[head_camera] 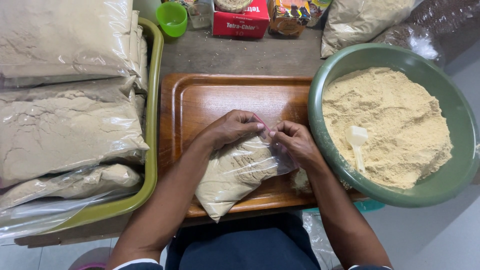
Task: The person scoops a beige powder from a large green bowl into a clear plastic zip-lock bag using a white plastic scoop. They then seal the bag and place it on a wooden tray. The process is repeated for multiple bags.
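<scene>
Head view: left hand (231, 127) and right hand (296, 140) both pinched the pink zip strip at the mouth of a powder-filled bag (235, 175), which lay on a wooden tray (200, 100); best to press evenly along the strip, keeping powder off the seal. The tray sat on a grey table (240, 52), between a green tub (152, 125) of packed bags and a green bowl (330, 150) of powder holding a white scoop (357, 142).

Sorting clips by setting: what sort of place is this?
Probably a small home or shop packing bench: a green basin of tan powder with a scoop, filled bags stacked alongside, and both hands at a zip bag.
</scene>
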